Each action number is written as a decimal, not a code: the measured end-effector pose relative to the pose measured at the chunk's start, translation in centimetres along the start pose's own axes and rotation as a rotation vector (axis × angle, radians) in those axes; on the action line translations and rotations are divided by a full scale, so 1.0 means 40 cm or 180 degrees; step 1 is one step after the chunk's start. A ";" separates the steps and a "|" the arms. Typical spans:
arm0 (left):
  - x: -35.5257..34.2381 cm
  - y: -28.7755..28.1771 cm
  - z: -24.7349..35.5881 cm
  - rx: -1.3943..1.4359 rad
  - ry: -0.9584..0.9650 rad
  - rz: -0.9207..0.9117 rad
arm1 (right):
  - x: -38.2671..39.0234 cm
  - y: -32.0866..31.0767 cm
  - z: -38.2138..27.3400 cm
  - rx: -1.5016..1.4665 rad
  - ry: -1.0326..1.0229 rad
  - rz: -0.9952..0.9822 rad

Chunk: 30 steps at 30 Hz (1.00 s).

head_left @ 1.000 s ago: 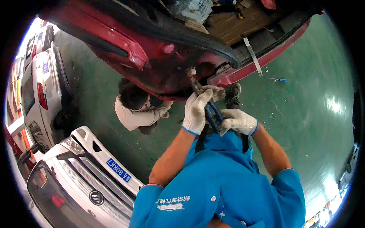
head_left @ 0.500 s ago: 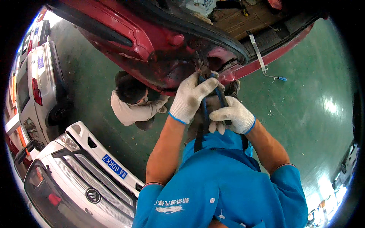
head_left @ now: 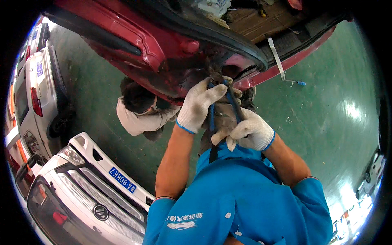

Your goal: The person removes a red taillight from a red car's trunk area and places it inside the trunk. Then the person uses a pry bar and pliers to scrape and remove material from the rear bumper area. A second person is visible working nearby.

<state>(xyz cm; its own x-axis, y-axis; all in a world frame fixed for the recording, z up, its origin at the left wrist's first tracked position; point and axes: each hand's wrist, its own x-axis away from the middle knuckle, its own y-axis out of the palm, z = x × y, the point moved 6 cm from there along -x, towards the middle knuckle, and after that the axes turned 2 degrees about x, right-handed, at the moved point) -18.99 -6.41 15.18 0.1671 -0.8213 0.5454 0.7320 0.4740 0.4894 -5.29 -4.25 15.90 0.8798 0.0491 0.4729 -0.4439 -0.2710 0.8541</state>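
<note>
A pair of pliers [head_left: 212, 111] with long blue-and-black handles points away from me at the damaged corner of a red car [head_left: 179, 77]. Its handles are spread apart. My left hand [head_left: 198, 105], in a white knit glove, is closed around the pliers near the pivot. My right hand [head_left: 253, 130], gloved the same way, holds the right handle lower down, and its fingertips stretch toward the end of the left handle. The jaws are dark and partly hidden against the car's dark, dented metal, so what they grip cannot be made out.
A person [head_left: 141, 104] in a light top crouches left of my arms, beside the car. A white vehicle front [head_left: 98, 183] stands at lower left, a silver car [head_left: 38, 94] beyond it. A metal strip [head_left: 276, 59] and a blue-handled screwdriver [head_left: 300, 83] jut from the sill.
The pliers' handles have spread wider apart. My right hand has shifted slightly down, its fingers now reaching toward the left handle. My left hand has moved a little left.
</note>
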 end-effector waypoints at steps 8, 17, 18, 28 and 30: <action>0.015 0.014 0.069 -0.0665 -0.0226 0.0144 | -0.016 0.026 0.014 -0.1100 0.0035 -0.0852; 0.012 -0.019 0.075 -0.0940 -0.0455 0.0172 | -0.022 0.026 0.015 -0.1185 -0.0094 -0.0916; 0.014 -0.025 0.075 -0.0744 -0.0501 0.0191 | -0.022 0.025 0.011 -0.1259 -0.0122 -0.0909; 0.002 -0.014 0.085 -0.0503 -0.0470 0.0282 | -0.031 0.034 -0.014 -0.1472 -0.0516 -0.1128; 0.002 -0.006 0.078 -0.0199 -0.0517 0.0271 | -0.030 0.039 -0.008 -0.1652 -0.0597 -0.1103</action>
<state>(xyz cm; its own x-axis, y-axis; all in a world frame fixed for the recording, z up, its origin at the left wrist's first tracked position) -21.21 -5.61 17.23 0.1250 -0.7147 0.6881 0.7603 0.5146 0.3964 -7.07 -4.44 16.71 0.9806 -0.1310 0.1455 -0.1123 0.2322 0.9662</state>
